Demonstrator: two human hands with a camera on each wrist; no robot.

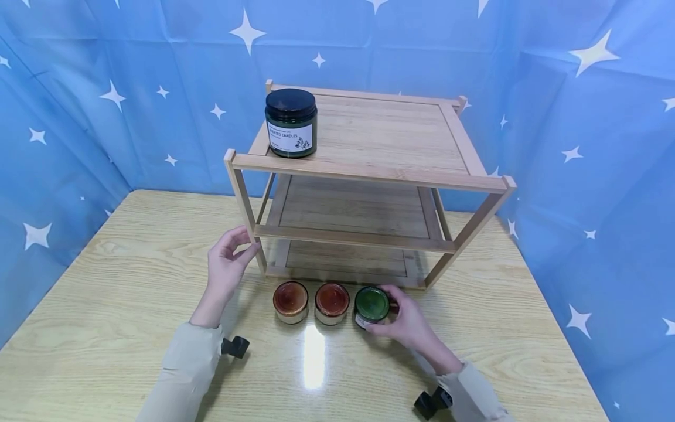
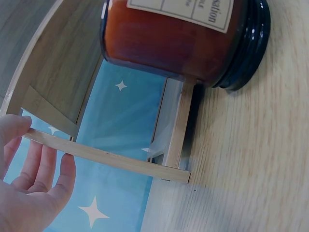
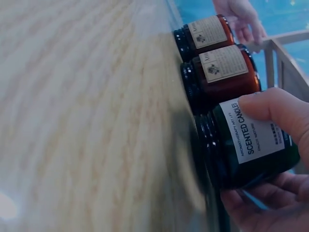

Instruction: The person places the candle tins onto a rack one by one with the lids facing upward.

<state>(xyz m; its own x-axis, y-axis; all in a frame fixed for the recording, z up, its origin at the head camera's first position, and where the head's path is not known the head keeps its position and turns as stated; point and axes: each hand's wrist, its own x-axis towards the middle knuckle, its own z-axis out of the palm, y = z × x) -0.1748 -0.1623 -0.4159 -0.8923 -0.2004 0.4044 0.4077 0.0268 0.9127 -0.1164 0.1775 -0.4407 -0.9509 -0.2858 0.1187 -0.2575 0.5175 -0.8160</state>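
Note:
My left hand [image 1: 225,266] pinches the front left post of a three-tier wooden shelf [image 1: 369,170], thumb on one side and fingertips on the other in the left wrist view. With thumb and fingers, my right hand [image 1: 408,325] grips a green scented candle jar [image 1: 372,303], which stands upside down, lid against the table. Its white label [image 3: 253,133] faces the right wrist camera, the thumb over one edge. Two amber candle jars, one at left [image 1: 290,302] and one in the middle [image 1: 332,303], also stand lid down, in a row with the green one.
On the shelf's top tier, at the left, stands a larger green candle jar [image 1: 291,124] upright with a black lid. The shelf stands on a light wooden table [image 1: 132,281], just behind the row of jars. A blue star-patterned curtain [image 1: 184,76] hangs behind and at both sides.

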